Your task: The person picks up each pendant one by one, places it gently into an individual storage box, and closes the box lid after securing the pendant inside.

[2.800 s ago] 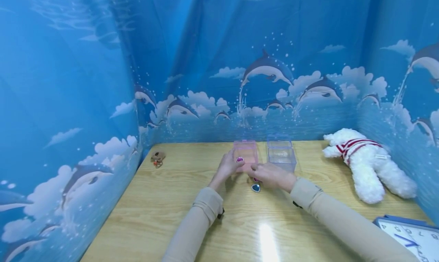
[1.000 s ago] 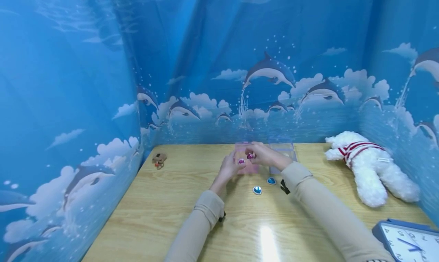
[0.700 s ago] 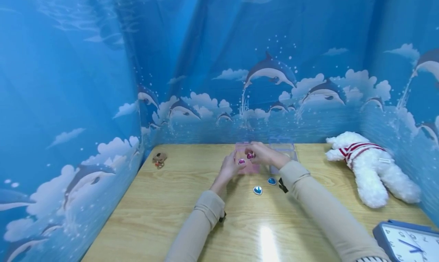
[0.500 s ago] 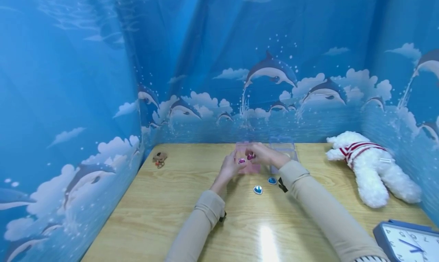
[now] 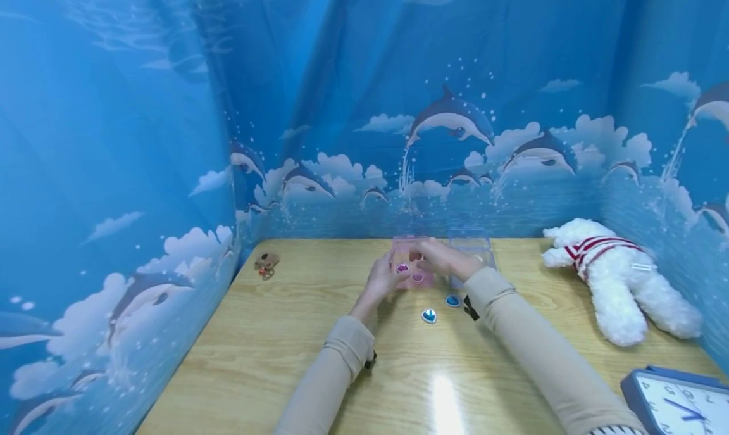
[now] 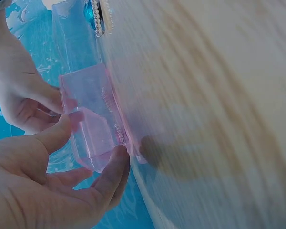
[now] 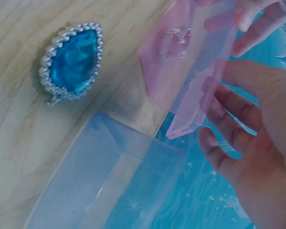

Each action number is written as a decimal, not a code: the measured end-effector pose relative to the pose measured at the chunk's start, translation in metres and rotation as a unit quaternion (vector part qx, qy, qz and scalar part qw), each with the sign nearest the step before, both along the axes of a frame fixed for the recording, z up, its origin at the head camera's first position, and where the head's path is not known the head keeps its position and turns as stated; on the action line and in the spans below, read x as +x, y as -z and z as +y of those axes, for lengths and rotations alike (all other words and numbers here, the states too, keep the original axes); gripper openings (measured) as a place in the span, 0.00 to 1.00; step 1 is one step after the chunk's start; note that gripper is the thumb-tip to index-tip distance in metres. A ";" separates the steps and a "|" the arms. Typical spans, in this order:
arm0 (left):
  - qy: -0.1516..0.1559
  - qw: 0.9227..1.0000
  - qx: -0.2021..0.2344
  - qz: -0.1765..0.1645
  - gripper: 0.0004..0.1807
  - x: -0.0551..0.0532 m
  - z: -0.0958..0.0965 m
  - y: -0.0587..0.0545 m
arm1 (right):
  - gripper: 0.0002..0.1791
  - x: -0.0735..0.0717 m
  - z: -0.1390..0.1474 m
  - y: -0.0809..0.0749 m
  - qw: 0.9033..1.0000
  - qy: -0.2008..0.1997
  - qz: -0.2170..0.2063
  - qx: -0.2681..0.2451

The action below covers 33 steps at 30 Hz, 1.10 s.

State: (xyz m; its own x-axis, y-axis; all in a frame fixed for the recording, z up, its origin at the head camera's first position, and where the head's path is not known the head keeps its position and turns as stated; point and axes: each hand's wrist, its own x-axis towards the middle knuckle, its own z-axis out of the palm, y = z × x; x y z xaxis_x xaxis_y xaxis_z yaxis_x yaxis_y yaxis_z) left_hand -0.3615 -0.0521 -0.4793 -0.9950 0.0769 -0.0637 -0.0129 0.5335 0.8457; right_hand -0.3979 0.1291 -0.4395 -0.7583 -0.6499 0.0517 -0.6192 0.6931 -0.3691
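My left hand [image 5: 380, 278] holds the near left part of a small open pink see-through box [image 6: 88, 86], thumb on the rim and fingers along its side. Two pink gems with silvery edging lie inside: one gem [image 5: 402, 268] by the left thumb, the other gem [image 5: 418, 278] under the right hand. My right hand [image 7: 264, 119] reaches over the box from the right, its fingers loosely bent and holding nothing. Two blue drop-shaped gems lie on the table: a nearer gem [image 5: 429, 316] and another gem [image 7: 74, 62] closer to the right wrist.
A bluish clear box [image 7: 81, 191] with its lid raised stands right of the pink one. A white plush toy [image 5: 609, 280] lies at the right, a clock [image 5: 672, 397] nearer. A small brown item [image 5: 266, 264] sits far left, and a dolphin curtain [image 5: 342, 106] surrounds the table.
The right hand brought a pink gem from the table over the box and has let it go inside. One blue gem came into view by the right wrist. The left hand stayed on the box.
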 end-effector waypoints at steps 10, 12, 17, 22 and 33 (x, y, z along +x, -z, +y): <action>0.003 1.000 0.002 0.005 0.44 -0.003 -0.002 0.000 | 0.28 0.015 0.015 -0.009 0.970 0.138 -0.037 -0.199; 0.000 1.000 0.000 0.002 0.44 -0.002 -0.002 0.000 | 0.31 0.020 0.019 -0.008 0.948 0.174 -0.062 -0.259; -0.007 1.000 0.008 -0.004 0.45 0.001 -0.003 -0.003 | 0.36 0.033 0.031 -0.003 0.911 0.219 -0.085 -0.339; -0.017 0.999 0.026 -0.011 0.45 0.003 -0.007 -0.004 | 0.47 0.048 0.048 0.005 0.897 0.275 -0.038 -0.343; 0.007 1.000 0.016 0.011 0.44 -0.001 -0.016 -0.002 | 0.71 0.067 0.089 0.019 0.890 0.361 -0.078 -0.268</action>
